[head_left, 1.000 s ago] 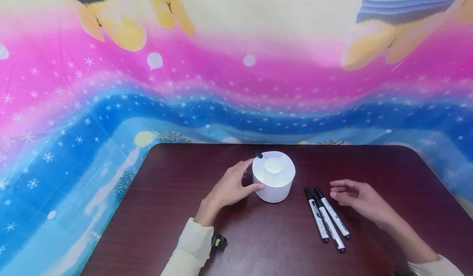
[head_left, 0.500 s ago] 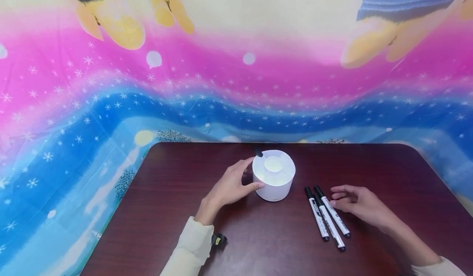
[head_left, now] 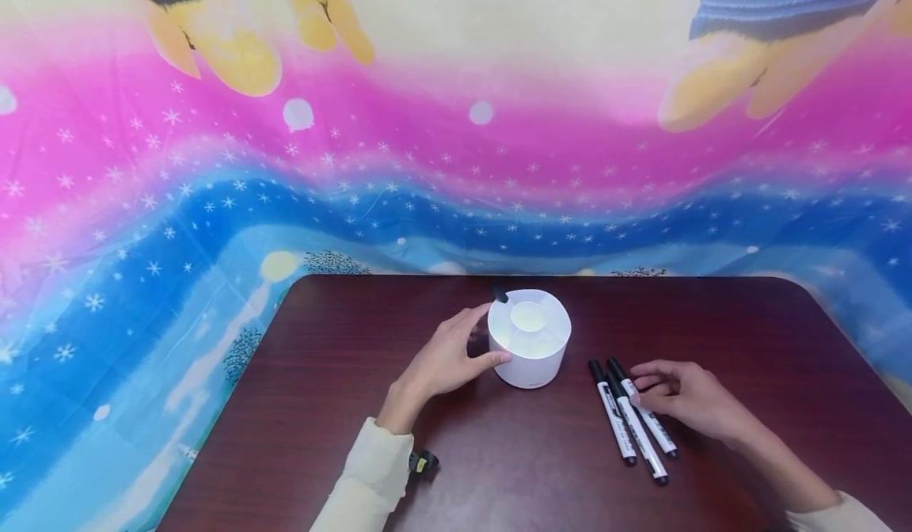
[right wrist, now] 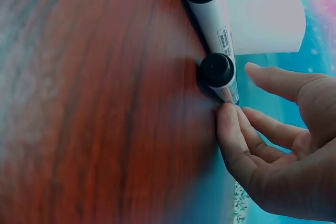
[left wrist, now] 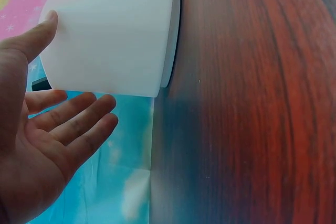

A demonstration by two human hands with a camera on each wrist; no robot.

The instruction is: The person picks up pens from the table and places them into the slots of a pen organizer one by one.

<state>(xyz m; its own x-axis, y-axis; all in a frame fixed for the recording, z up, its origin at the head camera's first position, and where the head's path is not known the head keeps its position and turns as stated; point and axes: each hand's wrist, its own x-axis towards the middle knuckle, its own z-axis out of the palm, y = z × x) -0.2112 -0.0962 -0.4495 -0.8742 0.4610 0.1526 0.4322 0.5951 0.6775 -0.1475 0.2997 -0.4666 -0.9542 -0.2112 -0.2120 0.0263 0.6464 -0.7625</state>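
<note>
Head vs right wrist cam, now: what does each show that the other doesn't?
Only head: the white pen holder's open top with round centre compartment, a black cap jutting from it, both cream sleeves.

Only right wrist: the right hand's palm side, two markers' flat black ends nearly face-on.

Both: the holder's side, right hand, markers (three from head, two distinguishable from wrist), wood-grain table, snowflake-printed backdrop.

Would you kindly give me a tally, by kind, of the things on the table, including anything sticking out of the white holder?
Loose markers: 3
White holder: 1
Black-tipped item sticking out, mostly hidden, kind unclear: 1
Total: 5
</note>
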